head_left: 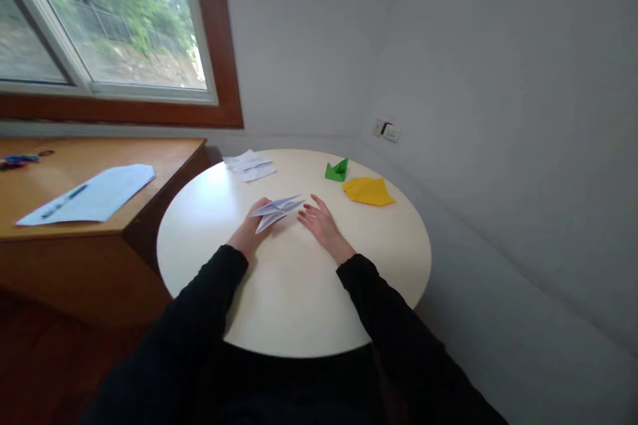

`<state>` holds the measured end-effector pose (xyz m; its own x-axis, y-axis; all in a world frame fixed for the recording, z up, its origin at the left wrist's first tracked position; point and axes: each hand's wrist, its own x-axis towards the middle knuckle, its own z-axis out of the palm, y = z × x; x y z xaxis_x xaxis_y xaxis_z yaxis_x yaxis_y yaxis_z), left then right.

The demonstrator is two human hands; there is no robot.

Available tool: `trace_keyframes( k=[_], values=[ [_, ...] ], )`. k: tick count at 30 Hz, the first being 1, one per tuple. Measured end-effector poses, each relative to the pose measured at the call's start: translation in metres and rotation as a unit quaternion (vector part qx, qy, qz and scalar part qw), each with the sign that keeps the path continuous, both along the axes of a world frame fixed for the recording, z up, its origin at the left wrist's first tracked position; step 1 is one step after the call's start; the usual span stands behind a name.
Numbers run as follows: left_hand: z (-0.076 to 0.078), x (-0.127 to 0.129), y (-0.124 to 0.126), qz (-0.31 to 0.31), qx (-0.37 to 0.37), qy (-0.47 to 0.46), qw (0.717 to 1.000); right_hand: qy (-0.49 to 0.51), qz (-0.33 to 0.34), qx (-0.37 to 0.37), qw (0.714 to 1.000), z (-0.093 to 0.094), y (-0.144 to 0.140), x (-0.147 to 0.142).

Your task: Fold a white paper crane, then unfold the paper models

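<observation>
A folded white paper point(277, 208) with pointed flaps is held above the round table by my left hand point(252, 229), whose fingers grip its left end. Just to the right of the paper's tip, my right hand point(321, 226) is raised with its fingers apart and nothing in them. Farther back on the table stands a small green folded paper point(337, 170). Beside it lies a yellow folded paper point(369, 191). Several white paper pieces point(250, 165) rest near the table's far left edge.
The round cream table point(299, 319) stands in front of me, close to the wall. To its left is a wooden desk point(164, 159) bearing a white sheet point(107, 194) with a dark pen point(78, 191) and some small coloured items point(20, 161). A wall socket point(391, 133) sits beyond the table.
</observation>
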<state>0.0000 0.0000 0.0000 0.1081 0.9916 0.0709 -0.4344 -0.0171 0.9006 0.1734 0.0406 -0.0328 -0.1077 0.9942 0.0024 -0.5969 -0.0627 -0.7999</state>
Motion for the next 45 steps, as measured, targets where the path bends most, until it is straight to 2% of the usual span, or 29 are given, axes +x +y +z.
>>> trace_keyframes(
  k=[3, 6, 10, 18, 25, 31, 33, 38, 45],
  values=[
    [-0.003, 0.000, 0.003, -0.021, 0.004, -0.025, 0.999, -0.006, 0.044, 0.038, 0.998, 0.003, -0.004, 0.000],
    [-0.009, -0.001, 0.009, -0.040, -0.009, -0.034, 0.999, -0.052, 0.058, 0.086, 0.993, 0.004, -0.008, -0.002],
    [-0.016, -0.002, 0.018, -0.047, -0.029, -0.018, 0.998, -0.109, 0.041, 0.106, 0.988, 0.005, -0.008, -0.005],
    [-0.014, 0.003, 0.037, -0.071, -0.079, 0.022, 0.994, -0.170, -0.007, 0.111, 0.979, 0.002, -0.005, -0.006],
    [-0.015, -0.004, 0.055, -0.117, -0.153, -0.012, 0.981, -0.224, -0.106, 0.150, 0.957, -0.005, 0.003, -0.002],
    [-0.010, -0.008, 0.058, -0.236, -0.170, -0.057, 0.955, -0.259, -0.210, 0.184, 0.925, -0.006, 0.011, 0.013],
    [-0.010, -0.007, 0.057, -0.221, -0.156, -0.037, 0.962, -0.276, -0.223, 0.198, 0.914, -0.003, 0.010, 0.016],
    [-0.013, -0.004, 0.055, -0.110, -0.102, 0.037, 0.988, -0.320, -0.218, 0.224, 0.894, -0.001, 0.006, 0.015],
    [-0.018, 0.003, 0.059, -0.056, -0.067, 0.085, 0.992, -0.349, -0.264, 0.218, 0.872, 0.001, 0.004, 0.017]
  ],
)
